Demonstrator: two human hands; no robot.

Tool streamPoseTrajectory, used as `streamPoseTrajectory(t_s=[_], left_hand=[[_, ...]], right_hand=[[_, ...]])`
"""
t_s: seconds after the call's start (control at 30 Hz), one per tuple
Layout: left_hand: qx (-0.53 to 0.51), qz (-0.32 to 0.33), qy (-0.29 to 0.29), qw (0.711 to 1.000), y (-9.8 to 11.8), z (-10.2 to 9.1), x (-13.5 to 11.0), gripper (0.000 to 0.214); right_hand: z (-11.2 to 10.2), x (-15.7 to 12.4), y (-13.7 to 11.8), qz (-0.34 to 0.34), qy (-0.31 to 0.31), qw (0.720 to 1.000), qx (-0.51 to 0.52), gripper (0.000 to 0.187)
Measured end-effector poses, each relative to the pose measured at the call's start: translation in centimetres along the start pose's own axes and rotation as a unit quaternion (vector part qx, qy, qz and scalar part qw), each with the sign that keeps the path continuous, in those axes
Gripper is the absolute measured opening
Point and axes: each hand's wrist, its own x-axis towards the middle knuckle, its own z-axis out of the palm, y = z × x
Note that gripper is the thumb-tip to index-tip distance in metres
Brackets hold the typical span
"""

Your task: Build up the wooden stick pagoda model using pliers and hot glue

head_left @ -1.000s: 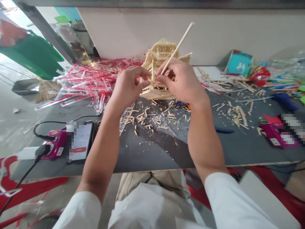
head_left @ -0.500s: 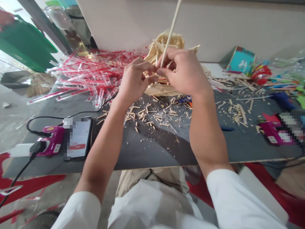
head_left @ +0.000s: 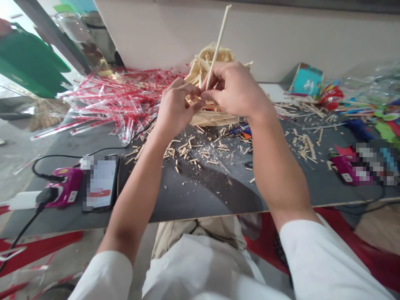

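A long pale wooden chopstick (head_left: 218,43) rises at a slant from my right hand (head_left: 236,89), pinched near its lower end between thumb and fingers. My left hand (head_left: 176,106) is closed too, its thumb and fingertips meeting those of the right beside the stick's base; whatever lies between them is too small to make out. Right behind both hands stands a model built of wooden sticks (head_left: 214,54), with a curved, roof-like top and a flat base (head_left: 212,120). The hands hide most of its middle.
Red-and-clear plastic wrappers (head_left: 125,96) heap at the left. Cut stick pieces (head_left: 187,152) and crumbs litter the dark table (head_left: 200,196). A phone (head_left: 101,181) and purple power strip (head_left: 67,185) lie front left. Another purple strip (head_left: 350,171) and a teal box (head_left: 308,79) are right.
The view has shifted slightly, so the table's things sit a little further left. Both hands keep their pinch, and the chopstick's upper tip now shows within the frame.
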Motion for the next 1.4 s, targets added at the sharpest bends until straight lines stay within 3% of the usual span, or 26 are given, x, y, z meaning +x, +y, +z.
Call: streamPoseTrajectory(t_s=[0.13, 0.3, 0.43, 0.53, 0.6, 0.67, 0.87, 0.97, 1.07, 1.17, 1.23, 1.3, 1.37, 1.4], left_hand=[[0.008, 0.002, 0.006, 1.0, 0.6, -0.2, -0.1, 0.023], [-0.009, 0.006, 0.015, 1.0, 1.4, -0.6, -0.2, 0.016], [-0.016, -0.007, 0.019, 1.0, 1.4, -0.9, -0.1, 0.019], [-0.026, -0.026, 0.016, 0.999, 1.3, -1.1, -0.1, 0.016], [-0.033, -0.031, 0.012, 0.999, 1.2, -1.1, 0.0, 0.015], [-0.034, -0.029, 0.014, 0.999, 1.0, -1.1, 0.1, 0.015], [-0.025, -0.022, 0.01, 0.999, 0.6, -0.6, 0.0, 0.02], [-0.031, -0.032, 0.002, 0.999, 0.6, -0.6, 0.0, 0.027], [-0.058, -0.035, 0.0, 0.998, 1.5, -1.6, -0.1, 0.033], [-0.096, -0.032, -0.019, 0.995, 3.6, -3.4, -0.6, 0.022], [-0.118, -0.034, -0.075, 0.99, 5.3, -4.3, -1.5, 0.031], [-0.159, -0.049, -0.177, 0.97, 6.8, -4.6, -2.8, 0.038], [-0.235, -0.105, -0.292, 0.921, 7.6, -4.0, -4.5, 0.046], [-0.298, -0.147, -0.345, 0.878, 7.8, -3.4, -5.5, 0.051]], right_hand=[[-0.8, 1.5, 0.1, -0.006, -0.059, 0.996, -0.073, 0.027], [-1.6, 3.5, -0.4, -0.095, -0.131, 0.977, -0.142, 0.031], [-1.9, 4.7, -0.6, -0.053, -0.142, 0.969, -0.196, 0.031], [-1.6, 5.7, 0.8, -0.132, -0.165, 0.966, -0.15, 0.03], [-1.3, 6.2, 2.2, -0.177, -0.149, 0.969, -0.092, 0.032], [-0.8, 6.3, 3.3, -0.172, -0.116, 0.977, -0.056, 0.036], [-0.4, 5.7, 4.2, -0.196, -0.08, 0.97, -0.119, 0.028], [-0.7, 5.0, 3.4, -0.193, -0.079, 0.974, -0.093, 0.027], [-1.1, 2.7, 1.4, -0.138, -0.05, 0.989, -0.02, 0.03], [-1.1, -1.7, -0.7, -0.031, -0.006, 0.995, 0.093, 0.029], [-0.7, -5.0, -1.1, -0.021, 0.022, 0.985, 0.171, 0.032], [0.0, -8.1, -0.6, -0.032, 0.032, 0.97, 0.238, 0.034], [0.7, -10.4, 0.6, -0.049, 0.022, 0.956, 0.288, 0.033], [1.1, -11.3, 1.2, -0.057, 0.011, 0.948, 0.312, 0.031]])
